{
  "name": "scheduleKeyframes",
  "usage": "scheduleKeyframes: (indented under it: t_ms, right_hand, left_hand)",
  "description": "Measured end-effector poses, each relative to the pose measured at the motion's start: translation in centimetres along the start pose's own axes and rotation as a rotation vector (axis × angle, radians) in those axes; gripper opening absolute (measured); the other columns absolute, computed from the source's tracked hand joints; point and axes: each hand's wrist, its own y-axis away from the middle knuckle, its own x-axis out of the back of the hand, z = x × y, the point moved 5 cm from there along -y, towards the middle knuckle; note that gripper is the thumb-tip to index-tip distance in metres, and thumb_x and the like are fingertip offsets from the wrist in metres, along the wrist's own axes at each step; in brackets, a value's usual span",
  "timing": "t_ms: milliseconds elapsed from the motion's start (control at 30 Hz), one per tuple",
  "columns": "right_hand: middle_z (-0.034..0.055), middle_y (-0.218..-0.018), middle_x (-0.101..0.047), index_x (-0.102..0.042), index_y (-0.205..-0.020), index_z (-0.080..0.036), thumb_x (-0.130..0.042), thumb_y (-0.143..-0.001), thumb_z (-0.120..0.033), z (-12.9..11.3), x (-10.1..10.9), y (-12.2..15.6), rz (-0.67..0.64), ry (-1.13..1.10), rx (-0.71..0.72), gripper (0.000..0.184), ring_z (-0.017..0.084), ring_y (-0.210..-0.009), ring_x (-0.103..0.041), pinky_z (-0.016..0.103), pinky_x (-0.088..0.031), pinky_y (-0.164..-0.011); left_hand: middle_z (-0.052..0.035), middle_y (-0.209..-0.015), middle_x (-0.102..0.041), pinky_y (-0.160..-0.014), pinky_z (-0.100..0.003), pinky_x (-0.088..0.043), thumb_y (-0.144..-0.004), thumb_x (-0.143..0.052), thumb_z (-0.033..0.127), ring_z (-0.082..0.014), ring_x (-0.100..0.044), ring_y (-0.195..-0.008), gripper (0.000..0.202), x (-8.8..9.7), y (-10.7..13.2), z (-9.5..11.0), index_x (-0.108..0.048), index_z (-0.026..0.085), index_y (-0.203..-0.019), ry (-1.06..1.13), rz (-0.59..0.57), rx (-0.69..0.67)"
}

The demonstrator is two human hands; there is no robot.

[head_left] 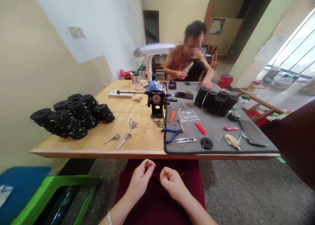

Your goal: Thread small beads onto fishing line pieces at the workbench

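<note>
Both my hands are held low over my lap, in front of the table edge. My left hand (142, 176) is curled, its fingertips pinching a tiny orange piece (147, 166). My right hand (171, 181) is closed in a loose fist a few centimetres to the right; what it holds is too small to make out. A dark red cloth (157, 198) covers my lap beneath them.
A wooden table (123, 133) carries stacked black spools (71, 116), a small winding machine (157, 101), a grey mat (216, 133) with blue pliers (172, 133), snips, a red lighter, more spools (216, 101) and phones. Another person (192, 59) sits opposite. A lamp (152, 52) stands mid-table.
</note>
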Motion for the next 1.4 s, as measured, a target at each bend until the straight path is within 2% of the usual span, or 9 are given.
scheduleKeyframes:
  t_ms: [200, 333, 467, 600, 767, 867, 967, 1100, 1400]
  right_hand:
    - [-0.0105, -0.044, -0.037, -0.044, -0.062, -0.02, -0.047, -0.065, -0.022, 0.2, 0.7, 0.2, 0.039, -0.139, -0.081, 0.004, 0.005, -0.039, -0.024, 0.019, -0.017, -0.041]
    - [-0.0109, -0.043, -0.045, -0.044, -0.07, -0.021, -0.051, -0.072, -0.031, -0.1, 0.6, 0.5, 0.028, -0.253, -0.167, 0.013, 0.003, -0.032, -0.024, 0.017, -0.013, -0.035]
    - [-0.0088, -0.045, -0.05, -0.048, -0.071, -0.019, -0.057, -0.073, -0.038, -0.4, 0.5, 0.6, 0.0, -0.309, -0.211, 0.021, 0.002, -0.031, -0.029, 0.015, -0.013, -0.033]
    - [-0.0094, -0.041, -0.047, -0.051, -0.069, -0.017, -0.058, -0.072, -0.032, -0.4, 0.0, 0.6, -0.098, -0.395, -0.234, 0.016, 0.002, -0.03, -0.026, 0.016, -0.011, -0.032]
    - [-0.0109, -0.039, -0.043, -0.052, -0.068, -0.017, -0.063, -0.072, -0.031, -0.2, -0.3, 0.5, -0.147, -0.443, -0.242, 0.018, 0.001, -0.031, -0.022, 0.016, -0.011, -0.033]
    - [-0.0052, -0.047, -0.055, -0.057, -0.075, -0.014, -0.063, -0.075, -0.038, -0.4, 0.2, 0.4, -0.162, -0.392, -0.207, 0.025, 0.003, -0.034, -0.038, 0.014, -0.019, -0.033]
    - [0.0068, -0.077, -0.068, -0.06, -0.09, -0.013, -0.065, -0.074, -0.045, -1.1, 1.3, 0.1, -0.091, -0.325, -0.161, 0.036, 0.013, -0.059, -0.062, 0.016, -0.039, -0.04]
    - [0.0098, -0.099, -0.067, -0.058, -0.105, -0.016, -0.069, -0.073, -0.04, -2.3, 1.6, -0.1, -0.042, -0.268, -0.074, 0.041, 0.02, -0.087, -0.064, 0.023, -0.052, -0.053]
    - [-0.0055, -0.051, -0.057, -0.053, -0.077, -0.017, -0.063, -0.077, -0.035, -2.2, 0.0, -1.3, -0.047, -0.04, -0.008, 0.02, 0.007, -0.04, -0.047, 0.017, -0.036, -0.041]
  left_hand:
    - [0.0072, -0.055, -0.042, -0.048, -0.021, -0.03, -0.078, -0.058, 0.038, -0.0099, -0.038, -0.049, 0.02, 2.2, -0.8, -0.4, -0.058, 0.018, -0.079, 0.126, 0.084, 0.066]
    - [0.0033, -0.063, -0.052, -0.051, -0.022, -0.033, -0.078, -0.057, 0.034, -0.0107, -0.043, -0.053, 0.019, 2.8, -0.7, -0.4, -0.061, 0.016, -0.083, 0.096, 0.023, 0.105]
    - [-0.0003, -0.075, -0.059, -0.057, -0.024, -0.037, -0.078, -0.058, 0.036, -0.0117, -0.046, -0.059, 0.024, 2.2, -0.2, -0.2, -0.065, 0.016, -0.09, 0.038, -0.08, 0.085]
    - [0.0018, -0.068, -0.057, -0.063, -0.025, -0.039, -0.075, -0.065, 0.034, -0.0137, -0.049, -0.065, 0.027, 1.0, 0.0, 0.6, -0.068, 0.017, -0.097, -0.027, -0.181, 0.028]
    - [-0.0011, -0.067, -0.063, -0.066, -0.027, -0.042, -0.077, -0.065, 0.034, -0.0158, -0.054, -0.066, 0.019, -0.3, -0.4, 1.7, -0.067, 0.016, -0.073, -0.044, -0.242, 0.036]
    - [-0.0021, -0.065, -0.065, -0.066, -0.028, -0.044, -0.077, -0.064, 0.036, -0.0164, -0.055, -0.065, 0.024, -0.2, -0.6, 1.6, -0.063, 0.015, -0.066, -0.028, -0.193, 0.028]
    - [-0.002, -0.065, -0.063, -0.064, -0.027, -0.043, -0.077, -0.064, 0.038, -0.0163, -0.054, -0.064, 0.025, 0.2, -0.7, 1.2, -0.062, 0.015, -0.067, -0.058, -0.129, 0.014]
    - [-0.0025, -0.065, -0.063, -0.063, -0.027, -0.042, -0.078, -0.062, 0.038, -0.0168, -0.054, -0.064, 0.026, 0.2, -0.3, 1.5, -0.062, 0.016, -0.066, -0.159, -0.103, -0.033]
    - [-0.0018, -0.062, -0.063, -0.058, -0.025, -0.04, -0.081, -0.057, 0.03, -0.0172, -0.056, -0.06, 0.022, -0.3, 0.0, 3.2, -0.06, 0.018, -0.063, -0.292, -0.093, -0.171]
